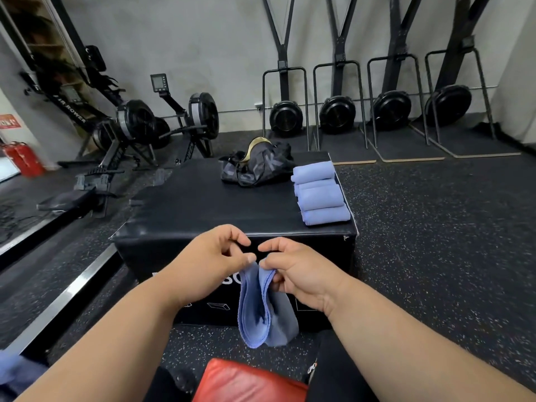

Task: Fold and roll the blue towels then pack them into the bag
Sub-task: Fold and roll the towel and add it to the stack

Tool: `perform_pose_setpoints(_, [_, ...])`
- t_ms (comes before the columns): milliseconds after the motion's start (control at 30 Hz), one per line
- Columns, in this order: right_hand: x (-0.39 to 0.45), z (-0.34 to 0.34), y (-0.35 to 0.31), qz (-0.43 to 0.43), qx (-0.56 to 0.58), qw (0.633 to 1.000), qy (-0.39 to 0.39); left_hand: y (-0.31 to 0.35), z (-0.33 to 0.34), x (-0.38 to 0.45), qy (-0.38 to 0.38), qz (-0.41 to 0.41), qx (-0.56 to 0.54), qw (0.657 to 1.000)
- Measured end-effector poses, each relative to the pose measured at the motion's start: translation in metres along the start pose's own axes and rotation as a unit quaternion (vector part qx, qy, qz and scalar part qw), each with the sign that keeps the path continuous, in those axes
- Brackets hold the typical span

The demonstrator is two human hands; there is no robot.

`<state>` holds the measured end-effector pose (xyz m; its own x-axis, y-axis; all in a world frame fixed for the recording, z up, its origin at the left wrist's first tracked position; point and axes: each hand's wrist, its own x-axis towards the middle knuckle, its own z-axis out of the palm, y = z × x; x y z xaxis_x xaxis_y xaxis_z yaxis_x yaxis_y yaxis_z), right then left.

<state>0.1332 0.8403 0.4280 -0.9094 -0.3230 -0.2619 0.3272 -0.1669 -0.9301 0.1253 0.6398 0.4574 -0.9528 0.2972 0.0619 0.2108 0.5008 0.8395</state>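
A blue towel (265,311) hangs doubled over in front of the black box (203,204). My left hand (214,256) pinches one top corner and my right hand (293,268) pinches the other, held close together just below the box's near edge. Several rolled blue towels (319,192) lie in a row on the box's right side. The dark bag (256,166) sits open at the box's far edge, left of the rolls.
Rowing machines (162,123) stand at the back left and ski machines (365,111) line the far wall. A red cushion (246,384) is under me. More blue cloth (11,369) shows at the lower left. Speckled rubber floor surrounds the box.
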Motion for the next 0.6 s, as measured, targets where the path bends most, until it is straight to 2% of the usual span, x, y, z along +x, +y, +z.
perform_pose_setpoints(133, [-0.005,0.009,0.012,0.018,0.060,0.998,-0.015,-0.007,0.009,-0.012,-0.024,-0.011,-0.075,0.997])
perform_pose_setpoints(300, [-0.009,0.018,0.015,0.040,0.132,0.989,-0.045,-0.013,0.009,-0.026,-0.016,-0.017,-0.176,0.984])
perform_pose_setpoints(433, [-0.007,0.026,0.015,0.038,0.143,0.986,-0.074,-0.015,0.003,-0.037,-0.006,-0.013,-0.172,0.985])
perform_pose_setpoints(600, [-0.006,0.037,0.016,0.041,0.155,0.984,-0.073,-0.017,-0.008,-0.049,0.015,-0.005,-0.173,0.985])
